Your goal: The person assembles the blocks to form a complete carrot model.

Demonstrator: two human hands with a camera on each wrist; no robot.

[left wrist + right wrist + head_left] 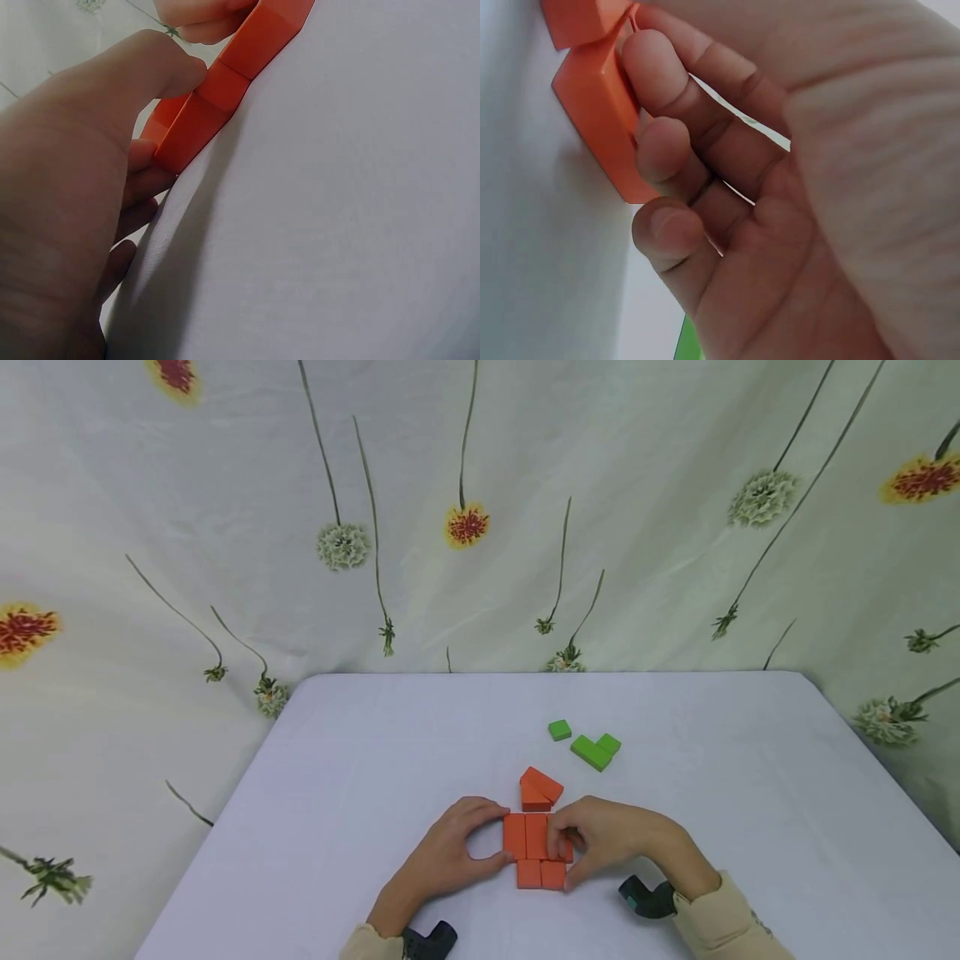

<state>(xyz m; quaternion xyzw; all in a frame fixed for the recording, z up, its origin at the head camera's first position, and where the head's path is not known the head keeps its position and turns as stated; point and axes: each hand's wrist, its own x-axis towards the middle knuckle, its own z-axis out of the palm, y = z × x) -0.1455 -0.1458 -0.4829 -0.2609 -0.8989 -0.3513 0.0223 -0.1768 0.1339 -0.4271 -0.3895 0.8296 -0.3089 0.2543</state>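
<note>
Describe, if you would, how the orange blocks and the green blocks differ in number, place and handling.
The orange blocks outnumber the green blocks. The green blocks lie farther back on the white table than the orange blocks. The left hand and the right hand both touch orange blocks, while neither touches the green blocks. Both sets have flat faces and rest on the same table.

block cluster [514, 836] on table [360, 760], more blocks [591, 753] behind
</note>
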